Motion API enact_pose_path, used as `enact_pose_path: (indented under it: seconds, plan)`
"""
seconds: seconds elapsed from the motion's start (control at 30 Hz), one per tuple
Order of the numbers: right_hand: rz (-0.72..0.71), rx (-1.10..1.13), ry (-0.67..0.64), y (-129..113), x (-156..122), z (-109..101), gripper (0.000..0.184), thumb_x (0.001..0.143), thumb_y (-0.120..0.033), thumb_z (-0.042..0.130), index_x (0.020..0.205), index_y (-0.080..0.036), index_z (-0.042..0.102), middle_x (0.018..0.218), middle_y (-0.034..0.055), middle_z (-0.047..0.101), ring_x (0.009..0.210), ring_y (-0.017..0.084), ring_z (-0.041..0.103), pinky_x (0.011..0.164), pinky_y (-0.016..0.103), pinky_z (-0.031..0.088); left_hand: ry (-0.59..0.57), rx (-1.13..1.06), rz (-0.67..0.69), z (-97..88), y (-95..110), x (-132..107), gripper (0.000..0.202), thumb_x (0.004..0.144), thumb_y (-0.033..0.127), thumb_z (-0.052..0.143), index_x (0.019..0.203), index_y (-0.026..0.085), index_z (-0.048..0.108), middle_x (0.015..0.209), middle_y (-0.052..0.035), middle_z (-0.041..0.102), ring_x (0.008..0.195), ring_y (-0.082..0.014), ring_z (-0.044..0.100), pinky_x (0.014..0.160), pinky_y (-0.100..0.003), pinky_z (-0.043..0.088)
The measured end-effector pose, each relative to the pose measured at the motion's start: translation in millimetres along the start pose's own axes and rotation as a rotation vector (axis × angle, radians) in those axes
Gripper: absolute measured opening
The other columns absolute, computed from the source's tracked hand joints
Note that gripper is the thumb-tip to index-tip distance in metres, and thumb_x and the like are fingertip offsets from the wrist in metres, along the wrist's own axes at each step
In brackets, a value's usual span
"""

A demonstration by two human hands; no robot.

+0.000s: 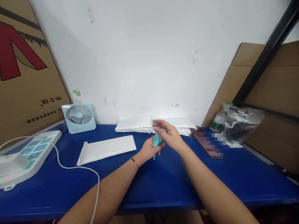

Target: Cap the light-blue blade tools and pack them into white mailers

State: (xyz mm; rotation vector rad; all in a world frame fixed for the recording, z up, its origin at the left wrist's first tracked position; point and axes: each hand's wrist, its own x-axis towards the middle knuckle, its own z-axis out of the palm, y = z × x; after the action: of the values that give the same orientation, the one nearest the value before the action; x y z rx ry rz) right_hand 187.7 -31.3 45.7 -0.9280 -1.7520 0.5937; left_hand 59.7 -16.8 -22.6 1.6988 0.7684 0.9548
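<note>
My left hand is closed around a small bundle of thin turquoise pieces above the middle of the blue table. A narrow tip pokes out below the fingers; their exact kind is hard to make out. Over the top of the bundle is my right hand, its fingers and thumb stretched to the left with a gap between them. Those fingertips are slightly blurred, and whether they touch the bundle is unclear. A white padded envelope lies flat to the left of my hands.
White envelopes are stacked by the wall at left and right. A phone, a bottle and a plastic bag are on the right. At left stand a fan and a power strip, whose white cable crosses the blue table.
</note>
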Motion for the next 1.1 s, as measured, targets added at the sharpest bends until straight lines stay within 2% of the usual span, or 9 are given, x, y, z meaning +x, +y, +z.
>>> enact_pose_path:
  seconds: [0.13, 0.23, 0.33, 0.5, 0.6, 0.67, 0.77, 0.9, 1.1]
  plan:
    - [0.138, 0.491, -0.223, 18, -15, -5, 0.073, 0.062, -0.044, 0.076, 0.127, -0.024, 0.049, 0.122, 0.0101, 0.057, 0.114, 0.026, 0.053, 0.096, 0.042, 0.04, -0.323, -0.444, -0.194, -2.5, 14, -10, 0.041, 0.067, 0.046, 0.069, 0.067, 0.019, 0.039, 0.041, 0.0113, 0.032, 0.032, -0.0031, 0.026, 0.039, -0.019, 0.026]
    - [0.168, 0.625, -0.604, 19, -28, 5, 0.047, 0.062, -0.044, 0.076, 0.099, -0.017, 0.066, 0.118, 0.0116, 0.06, 0.113, 0.029, 0.053, 0.098, 0.044, 0.038, -0.763, -0.54, -0.378, -0.3, 21, -17, 0.045, 0.056, 0.044, 0.075, 0.059, 0.019, 0.038, 0.04, 0.0114, 0.025, 0.032, -0.0015, 0.018, 0.037, -0.019, 0.019]
    - [0.133, 0.64, -0.608, 13, -35, 13, 0.021, 0.066, -0.034, 0.075, 0.072, -0.017, 0.064, 0.099, 0.0082, 0.067, 0.106, 0.025, 0.058, 0.104, 0.043, 0.031, -0.859, -0.365, -0.321, -2.7, 25, -17, 0.035, 0.056, 0.043, 0.075, 0.063, 0.017, 0.053, 0.047, 0.0058, 0.04, 0.039, -0.0063, 0.036, 0.042, -0.022, 0.031]
    - [0.178, 0.821, -0.095, 20, -24, 3, 0.02, 0.08, -0.034, 0.062, 0.069, -0.021, 0.051, 0.051, -0.0065, 0.049, 0.05, 0.011, 0.052, 0.073, 0.035, 0.048, -0.45, 0.398, -0.067, -50.8, 31, -7, 0.058, 0.055, 0.046, 0.076, 0.104, 0.018, 0.063, 0.1, -0.0068, 0.065, 0.094, -0.0244, 0.06, 0.083, -0.034, 0.046]
    - [0.207, 0.734, 0.117, 40, -18, 1, 0.023, 0.076, -0.03, 0.068, 0.069, -0.021, 0.049, 0.047, -0.0094, 0.039, 0.039, 0.006, 0.035, 0.05, 0.025, 0.04, 0.008, 0.927, -0.182, -98.8, 25, -5, 0.067, 0.061, 0.053, 0.068, 0.116, 0.016, 0.058, 0.124, -0.0158, 0.056, 0.113, -0.0344, 0.051, 0.094, -0.044, 0.038]
    - [0.247, 0.629, 0.152, 54, -17, 7, 0.025, 0.07, -0.03, 0.073, 0.07, -0.02, 0.05, 0.047, -0.009, 0.04, 0.039, 0.006, 0.034, 0.045, 0.023, 0.034, 0.072, 1.116, -0.393, -125.8, 18, -6, 0.062, 0.06, 0.049, 0.068, 0.113, 0.017, 0.061, 0.124, -0.0173, 0.056, 0.117, -0.0392, 0.047, 0.093, -0.048, 0.038]
    - [0.324, 0.539, 0.094, 68, -19, 18, 0.028, 0.067, -0.035, 0.074, 0.075, -0.019, 0.052, 0.047, -0.0087, 0.042, 0.038, 0.006, 0.035, 0.041, 0.023, 0.033, 0.073, 1.055, -0.546, -148.0, 10, -8, 0.056, 0.048, 0.039, 0.076, 0.099, 0.017, 0.066, 0.115, -0.0168, 0.062, 0.107, -0.0394, 0.054, 0.085, -0.044, 0.042]
    - [0.374, 0.534, 0.038, 64, -21, 18, 0.031, 0.071, -0.042, 0.069, 0.086, -0.02, 0.054, 0.046, -0.0084, 0.044, 0.036, 0.006, 0.035, 0.038, 0.021, 0.03, 0.129, 0.902, -0.403, -148.0, 12, -6, 0.036, 0.056, 0.035, 0.071, 0.087, 0.017, 0.066, 0.094, -0.0089, 0.068, 0.09, -0.0284, 0.061, 0.077, -0.033, 0.044]
    - [0.467, 0.556, 0.004, 48, -19, 5, 0.047, 0.066, -0.041, 0.073, 0.104, -0.019, 0.054, 0.038, -0.0125, 0.033, 0.032, 0.004, 0.024, 0.034, 0.018, 0.02, 0.786, -0.072, 0.082, -122.5, 36, 5, 0.032, 0.072, 0.036, 0.065, 0.095, 0.016, 0.055, 0.085, -0.0031, 0.066, 0.078, -0.0163, 0.062, 0.072, -0.027, 0.049]
